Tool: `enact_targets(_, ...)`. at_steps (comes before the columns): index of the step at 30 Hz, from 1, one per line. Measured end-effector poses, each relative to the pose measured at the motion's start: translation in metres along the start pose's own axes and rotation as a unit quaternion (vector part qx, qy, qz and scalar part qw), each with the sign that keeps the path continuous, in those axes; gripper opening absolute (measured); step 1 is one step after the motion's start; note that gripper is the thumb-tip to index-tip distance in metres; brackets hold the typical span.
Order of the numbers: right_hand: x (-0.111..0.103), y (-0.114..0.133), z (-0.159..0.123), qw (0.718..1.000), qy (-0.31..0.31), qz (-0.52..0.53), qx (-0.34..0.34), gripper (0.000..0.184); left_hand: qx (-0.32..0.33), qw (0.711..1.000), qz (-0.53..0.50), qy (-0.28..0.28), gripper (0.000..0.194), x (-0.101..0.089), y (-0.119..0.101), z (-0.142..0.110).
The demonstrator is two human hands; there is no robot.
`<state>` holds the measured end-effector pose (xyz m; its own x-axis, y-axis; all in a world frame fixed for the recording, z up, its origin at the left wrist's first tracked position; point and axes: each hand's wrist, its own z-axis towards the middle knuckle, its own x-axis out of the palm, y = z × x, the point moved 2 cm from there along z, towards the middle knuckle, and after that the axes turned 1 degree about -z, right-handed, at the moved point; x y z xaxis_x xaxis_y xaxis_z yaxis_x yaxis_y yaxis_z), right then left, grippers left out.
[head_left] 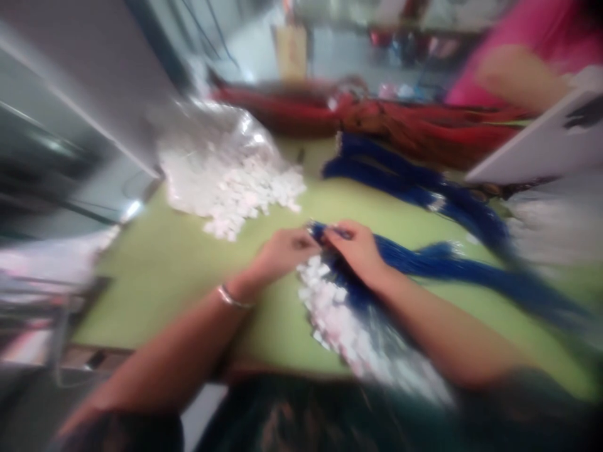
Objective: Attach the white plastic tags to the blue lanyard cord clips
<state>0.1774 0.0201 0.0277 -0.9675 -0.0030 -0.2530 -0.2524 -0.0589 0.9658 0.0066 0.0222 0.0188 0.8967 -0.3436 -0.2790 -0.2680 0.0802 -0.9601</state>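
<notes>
My left hand [288, 250] is pinched closed at the tips of a blue wire bundle; what its fingertips hold is too blurred to tell. Beside it, my right hand [355, 248] is closed on the blue wires [424, 260], which trail off to the right across the green tabletop. Just under both hands lies a long row of small white plastic pieces [330, 307], apparently fixed to wire ends, running toward my body. Part of the wires is hidden beneath my right hand and forearm.
A clear plastic bag [221, 138] spills small white connector-like pieces [254, 191] onto the green table [179, 270]. Another blue wire bundle [400, 176] lies behind. Red and brown wires [377, 116] run along the back. A person in a pink top [532, 56] is at the far right, behind a white panel [546, 138].
</notes>
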Motion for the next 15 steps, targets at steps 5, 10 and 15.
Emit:
enact_targets(5, -0.002, 0.001, 0.000, 0.997, 0.039, 0.057, 0.024, 0.022, 0.088, 0.982, 0.153, 0.068, 0.011, -0.021, -0.003, 0.011)
enact_targets(10, 0.001, -0.001, -0.003, 0.988, 0.103, 0.108, 0.026, 0.020, 0.139, 0.946, 0.276, -0.100, 0.030, -0.036, 0.020, 0.047)
enact_targets(15, 0.005, -0.003, -0.001, 0.991, 0.090, 0.085, 0.045, 0.026, 0.170, 0.904, 0.384, -0.082, 0.035, -0.035, 0.039, 0.057)
